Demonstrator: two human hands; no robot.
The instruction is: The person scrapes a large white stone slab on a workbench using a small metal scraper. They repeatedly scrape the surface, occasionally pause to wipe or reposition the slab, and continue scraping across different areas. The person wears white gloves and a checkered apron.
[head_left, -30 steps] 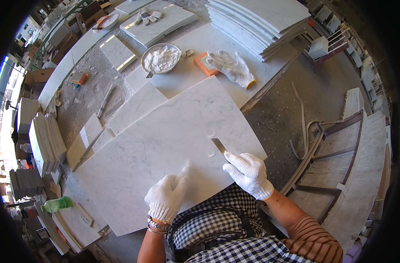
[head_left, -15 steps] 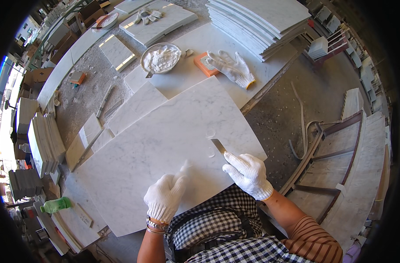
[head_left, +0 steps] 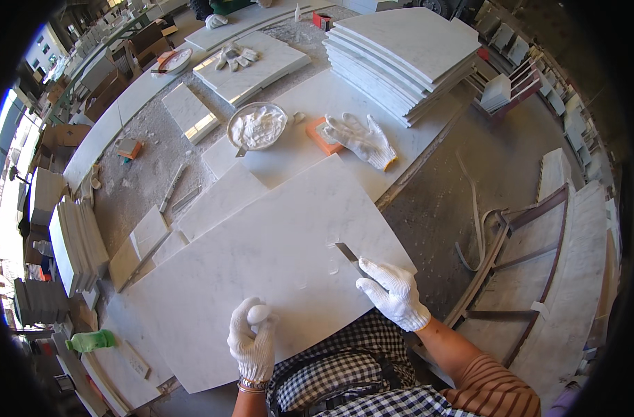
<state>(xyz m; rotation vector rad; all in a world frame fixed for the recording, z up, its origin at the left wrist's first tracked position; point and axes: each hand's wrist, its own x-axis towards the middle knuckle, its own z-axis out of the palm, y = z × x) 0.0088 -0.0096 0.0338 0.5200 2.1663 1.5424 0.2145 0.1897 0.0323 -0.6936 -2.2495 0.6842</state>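
Observation:
A large white, grey-veined marble slab (head_left: 261, 243) lies in front of me, its near edge close to my checked apron. My right hand (head_left: 394, 292), in a white knit glove, is closed on a putty knife (head_left: 346, 251); the flat metal blade points away over the slab's right part. Small wet-looking smears (head_left: 333, 272) show on the stone beside the blade. My left hand (head_left: 251, 340), gloved too, is closed around a small white rounded object (head_left: 258, 313) above the slab's near edge. Only its smooth end shows, so I cannot tell its kind.
Beyond the slab are a bowl of white paste (head_left: 258, 126), an orange box (head_left: 324, 135) and a loose glove (head_left: 362, 139). Stacked slabs (head_left: 400, 62) stand at the back right. A green bottle (head_left: 91, 340) lies at left; a metal-framed rack (head_left: 518, 278) is at right.
My left hand has turned and drawn back toward me, bringing the white object's rounded end into sight. My right hand still holds the knife near the same spot. The view has tilted up slightly.

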